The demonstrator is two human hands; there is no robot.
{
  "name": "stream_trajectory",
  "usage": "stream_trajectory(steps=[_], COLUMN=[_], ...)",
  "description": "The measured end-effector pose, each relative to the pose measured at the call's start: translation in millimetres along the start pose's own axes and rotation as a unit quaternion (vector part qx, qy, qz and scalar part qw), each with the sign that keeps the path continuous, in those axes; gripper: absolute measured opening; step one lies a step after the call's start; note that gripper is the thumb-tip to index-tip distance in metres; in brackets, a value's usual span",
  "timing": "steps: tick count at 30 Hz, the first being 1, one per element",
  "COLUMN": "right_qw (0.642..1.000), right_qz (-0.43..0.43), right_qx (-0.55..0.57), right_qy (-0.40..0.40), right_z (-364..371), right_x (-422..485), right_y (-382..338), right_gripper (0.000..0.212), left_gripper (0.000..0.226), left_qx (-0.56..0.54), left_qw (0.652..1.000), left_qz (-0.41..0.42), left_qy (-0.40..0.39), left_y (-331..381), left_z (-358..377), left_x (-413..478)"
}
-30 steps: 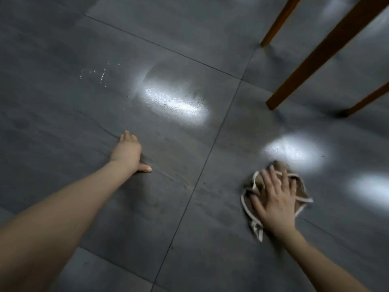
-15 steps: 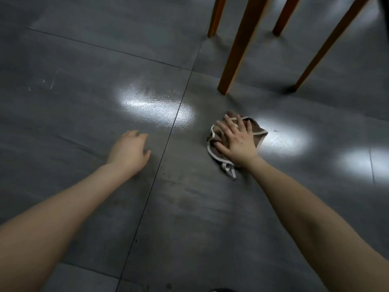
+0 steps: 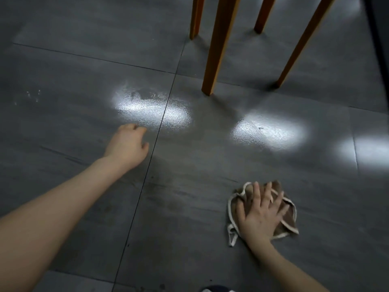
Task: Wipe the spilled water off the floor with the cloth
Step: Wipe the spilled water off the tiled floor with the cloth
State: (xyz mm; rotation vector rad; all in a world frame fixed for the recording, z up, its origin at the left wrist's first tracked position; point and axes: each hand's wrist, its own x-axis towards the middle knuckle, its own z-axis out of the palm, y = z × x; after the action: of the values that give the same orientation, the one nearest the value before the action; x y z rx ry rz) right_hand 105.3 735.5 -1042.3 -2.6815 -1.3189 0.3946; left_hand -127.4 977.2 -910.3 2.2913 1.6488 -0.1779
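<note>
A brown cloth [image 3: 286, 220] with a cream border lies bunched on the dark grey tiled floor [image 3: 189, 207] at the lower right. My right hand [image 3: 261, 216] presses flat on top of it, fingers spread. My left hand [image 3: 126, 146] rests on the floor to the left of a tile seam, fingers curled under, holding nothing. Small water droplets [image 3: 31, 95] glint on the tile at the far left. A damp, streaked patch [image 3: 168, 186] darkens the floor between my hands.
Several orange-brown wooden chair legs [image 3: 216, 49] stand on the floor at the top middle and right. Bright light reflections [image 3: 151, 110] shine on the tiles ahead of my hands. A dark shape [image 3: 214, 288] shows at the bottom edge.
My right hand has dragged the cloth back toward me and to the right, away from the chair leg. My left hand stays planted on the floor.
</note>
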Motion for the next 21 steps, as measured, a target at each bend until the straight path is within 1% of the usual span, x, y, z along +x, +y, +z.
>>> stream_trajectory(steps=[2, 3, 4, 6, 7, 8, 9, 10, 11, 12, 14, 15, 16, 17, 18, 19, 21], right_qw=[0.999, 0.998, 0.999, 1.000, 0.999, 0.999, 1.000, 0.997, 0.986, 0.962, 0.888, 0.845, 0.802, 0.775, 0.771, 0.793, 0.874], right_qz=[-0.045, -0.053, -0.043, 0.007, 0.030, 0.030, -0.004, -0.073, -0.167, -0.269, -0.451, -0.522, -0.582, -0.617, -0.622, -0.594, -0.472], right_qx=[-0.015, -0.025, -0.029, -0.022, -0.014, -0.012, -0.014, -0.015, -0.015, -0.025, -0.056, -0.074, -0.092, -0.108, -0.116, -0.117, -0.107], right_qy=[0.017, 0.020, 0.015, 0.003, 0.007, 0.009, 0.006, 0.002, -0.009, -0.025, -0.064, -0.088, -0.097, -0.083, -0.071, -0.063, -0.056], right_z=[-7, -14, -22, -34, -36, -32, -24, -12, 0, 12, 26, 27, 25, 22, 19, 14, 6], right_x=[62, 100, 137, 193, 205, 207, 198, 181, 157, 129, 85, 82, 93, 111, 136, 163, 213], right_y=[-6, -9, -14, -31, -47, -66, -88, -110, -133, -153, -177, -182, -185, -189, -193, -200, -220], right_gripper=[0.072, 0.073, 0.073, 0.073, 0.074, 0.074, 0.075, 0.075, 0.074, 0.072, 0.070, 0.068, 0.067, 0.066, 0.067, 0.071, 0.075], left_gripper=[0.042, 0.042, 0.042, 0.038, 0.037, 0.036, 0.035, 0.035, 0.035, 0.035, 0.034, 0.034, 0.034, 0.035, 0.035, 0.036, 0.037], left_qx=[0.005, 0.009, 0.017, 0.037, 0.046, 0.055, 0.064, 0.074, 0.086, 0.095, 0.111, 0.116, 0.117, 0.114, 0.107, 0.097, 0.073], left_qw=[1.000, 1.000, 0.999, 0.999, 0.998, 0.998, 0.998, 0.997, 0.996, 0.995, 0.994, 0.993, 0.993, 0.993, 0.994, 0.995, 0.996], left_qz=[0.015, 0.021, 0.028, 0.036, 0.032, 0.025, 0.020, 0.018, 0.017, 0.015, 0.005, -0.001, -0.008, -0.014, -0.019, -0.027, -0.042], left_qy=[0.011, 0.014, 0.014, 0.012, 0.009, 0.005, 0.002, 0.000, -0.001, -0.002, -0.003, -0.002, -0.001, 0.002, 0.010, 0.020, 0.033], left_y=[0, -2, -4, -11, -15, -19, -23, -27, -30, -34, -44, -50, -57, -63, -70, -77, -86], left_z=[-2, -4, -6, -11, -15, -21, -26, -31, -37, -41, -48, -50, -52, -53, -54, -55, -53], left_x=[1, 0, -1, -3, -4, -4, -4, -4, -4, -3, -1, 2, 5, 9, 15, 21, 36])
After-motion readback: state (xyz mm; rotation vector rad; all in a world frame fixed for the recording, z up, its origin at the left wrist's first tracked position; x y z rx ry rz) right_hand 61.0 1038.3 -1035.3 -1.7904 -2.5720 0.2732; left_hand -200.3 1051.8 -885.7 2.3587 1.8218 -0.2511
